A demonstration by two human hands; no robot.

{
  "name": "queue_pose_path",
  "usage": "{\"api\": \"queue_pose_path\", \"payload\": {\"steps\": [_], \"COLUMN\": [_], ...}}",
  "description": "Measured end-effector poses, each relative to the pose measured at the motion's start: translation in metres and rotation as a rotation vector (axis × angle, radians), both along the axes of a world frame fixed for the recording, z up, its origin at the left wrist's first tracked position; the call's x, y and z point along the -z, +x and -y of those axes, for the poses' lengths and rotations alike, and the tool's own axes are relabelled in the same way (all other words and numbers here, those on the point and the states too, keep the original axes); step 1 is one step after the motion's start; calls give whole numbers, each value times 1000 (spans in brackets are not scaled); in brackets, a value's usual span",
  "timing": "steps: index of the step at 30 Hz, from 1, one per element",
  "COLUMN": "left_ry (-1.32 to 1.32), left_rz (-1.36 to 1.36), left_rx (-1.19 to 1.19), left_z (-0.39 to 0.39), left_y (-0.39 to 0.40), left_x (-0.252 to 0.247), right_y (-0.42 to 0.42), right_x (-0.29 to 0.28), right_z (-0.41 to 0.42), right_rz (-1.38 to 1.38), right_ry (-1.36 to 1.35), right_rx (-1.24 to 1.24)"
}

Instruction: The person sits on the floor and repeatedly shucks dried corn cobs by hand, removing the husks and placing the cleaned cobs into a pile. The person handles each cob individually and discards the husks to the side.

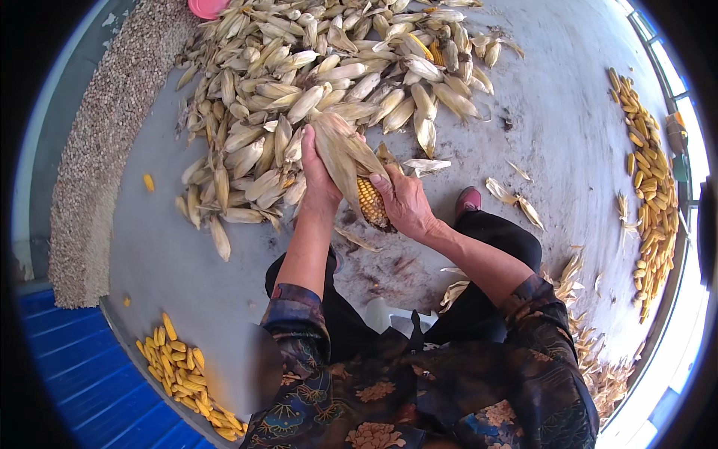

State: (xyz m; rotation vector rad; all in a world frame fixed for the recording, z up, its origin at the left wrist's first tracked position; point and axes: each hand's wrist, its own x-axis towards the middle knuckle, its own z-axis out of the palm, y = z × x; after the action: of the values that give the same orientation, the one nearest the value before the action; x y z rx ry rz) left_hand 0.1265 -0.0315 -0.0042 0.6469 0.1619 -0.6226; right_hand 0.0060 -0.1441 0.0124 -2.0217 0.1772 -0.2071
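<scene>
A corn cob with yellow kernels shows from beneath dry husk leaves in front of me. My left hand holds the husk-covered part from the left, with the thumb along its side. My right hand grips the husk and the cob near its bared end, thumb on top. The fingers of both hands are partly hidden behind the husk. Just beyond my hands lies a large heap of unhusked corn ears, with a few yellow kernels showing among them.
Husked cobs lie in a pile at lower left and a long row at far right. A strip of pebble-like material runs along the left. Loose husks gather at lower right. A white plastic stool is beneath me; a pink container stands at the top.
</scene>
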Motion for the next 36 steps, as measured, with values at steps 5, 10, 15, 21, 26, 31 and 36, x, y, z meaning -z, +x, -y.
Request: {"api": "queue_pose_path", "payload": {"steps": [5,10,15,21,26,31,36], "left_ry": [28,129,104,34,326,214,155], "left_rz": [18,30,99,52,139,-55,-23], "left_rx": [2,102,440,620,722,569,163], "left_z": [-4,-10,-12,-6,-3,-14,-22], "left_y": [0,0,-14,-35,-77,-47,-14], "left_x": [8,5,-2,12,-5,7,16], "right_y": [0,8,12,35,59,48,12], "right_x": [11,7,-22,-30,9,-27,-6], "right_z": [-4,6,15,49,155,102,39], "right_rz": [126,-47,-314,-99,147,8,-285], "right_ry": [-59,301,1101,1311,1743,1191,599], "right_rx": [-3,-53,143,308,320,164,-116]}}
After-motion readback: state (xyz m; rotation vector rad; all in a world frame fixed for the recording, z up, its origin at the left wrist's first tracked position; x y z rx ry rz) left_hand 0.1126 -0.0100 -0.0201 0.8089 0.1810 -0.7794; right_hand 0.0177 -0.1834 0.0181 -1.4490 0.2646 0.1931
